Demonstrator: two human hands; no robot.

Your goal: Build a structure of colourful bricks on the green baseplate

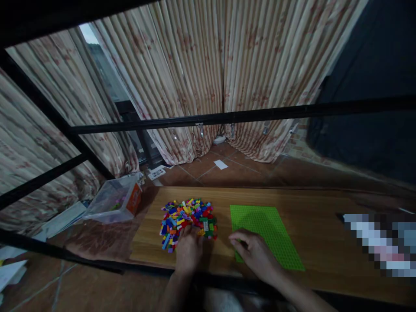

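Nearest: both forearms come in from the bottom edge over the wooden table (325,234).

Left hand (188,249) rests palm-down at the near edge of the brick pile (187,222), fingers curled loosely into the bricks; can't tell if it's pinching one.

Right hand (255,251) lies on the near-left corner of the green baseplate (268,232), fingers bent, tips close together; nothing seen btwn them.

Step, as I judge it: picking a brick from the pile while the other hand steadies the plate. Next move would call for lifting one brick clear w/o scattering the rest, then lining it up on the studs.

Pile sits left of the plate, near it but apart; many colours, small pcs.

Farther left, off the table: clear plastic tub (112,200) w/ an orange label, tilted. A few bright bits show inside; mostly bare otherwise.

Far: tiled floor, black frame bars, striped curtains (195,65).
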